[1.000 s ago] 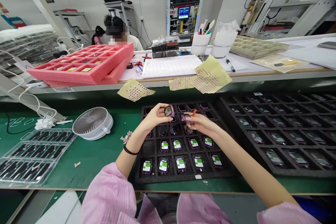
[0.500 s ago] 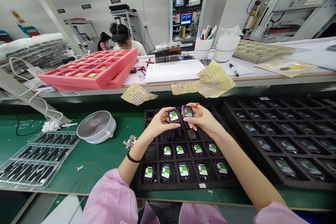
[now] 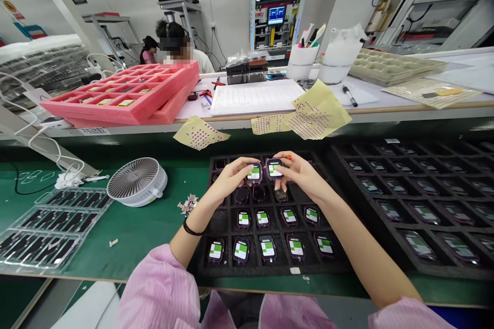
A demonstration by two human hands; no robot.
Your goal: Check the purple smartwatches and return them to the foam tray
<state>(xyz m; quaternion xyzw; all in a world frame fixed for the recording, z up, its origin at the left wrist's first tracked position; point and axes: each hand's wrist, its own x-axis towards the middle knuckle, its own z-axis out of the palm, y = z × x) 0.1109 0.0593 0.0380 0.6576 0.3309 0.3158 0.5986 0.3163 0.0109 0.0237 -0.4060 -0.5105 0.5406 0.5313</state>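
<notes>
My left hand grips a watch with a green and white lit screen, its thumb on the screen. Beside it, my right hand holds a second lit watch, thumb across its face. The two watches are close together, a small gap apart, above the back of a black foam tray. In the tray's two front rows lie several watches with lit screens, such as one. Dark-screened watches lie in the row just below my hands.
A round fan stands on the green bench at left, near clear plastic trays and small scraps. Another black tray is at right. Yellow sticker sheets hang from the shelf edge. A person sits beyond the shelf.
Both watches now face me more squarely. My left thumb has moved onto its watch's screen, and my right thumb onto the other's. The view has shifted slightly.
</notes>
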